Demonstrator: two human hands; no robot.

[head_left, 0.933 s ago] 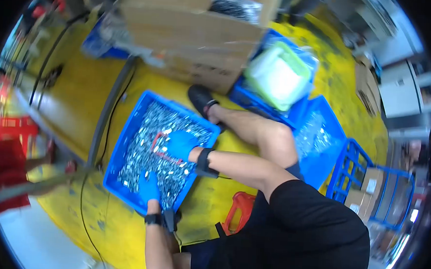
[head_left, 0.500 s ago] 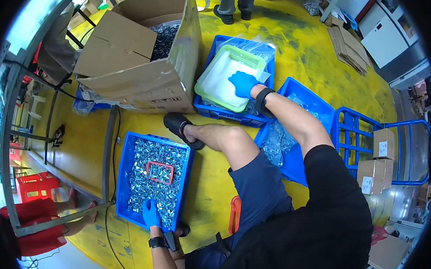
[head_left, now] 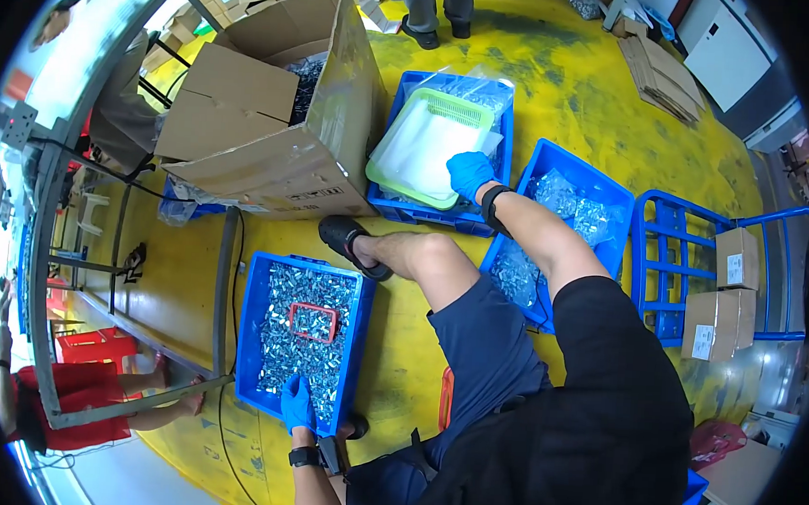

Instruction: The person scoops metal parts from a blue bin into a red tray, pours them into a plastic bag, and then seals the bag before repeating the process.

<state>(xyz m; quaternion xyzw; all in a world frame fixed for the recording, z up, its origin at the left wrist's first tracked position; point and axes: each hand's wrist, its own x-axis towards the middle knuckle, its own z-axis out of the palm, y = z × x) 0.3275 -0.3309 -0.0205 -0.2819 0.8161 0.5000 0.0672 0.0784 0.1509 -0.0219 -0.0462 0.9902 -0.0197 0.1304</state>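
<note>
My left hand (head_left: 297,402), gloved in blue, is over the near end of a blue bin (head_left: 360,328) filled with small shiny metal parts (head_left: 276,337). Its fingers are drawn together; whatever they hold is too small to make out. A small red rectangular tray (head_left: 336,326) lies among the parts. Farther right, my right hand (head_left: 471,175), also gloved, is closed at the right edge of a light green basket (head_left: 458,109). White sheets or bags (head_left: 428,153) lie in that basket, which rests tilted on a blue crate (head_left: 407,212). Its fingertips are partly hidden.
A large open cardboard box (head_left: 253,167) of dark parts stands far left. Clear bags of parts fill another blue crate (head_left: 611,250) beside my right arm. A blue trolley (head_left: 669,266) carries cartons. A metal frame (head_left: 224,289) borders the left; other people are beyond it and ahead.
My right hand has slid from the white sheets to the basket's right edge, and its fingers have curled. My left hand stays at the bin's near end. The whole view has shifted slightly.
</note>
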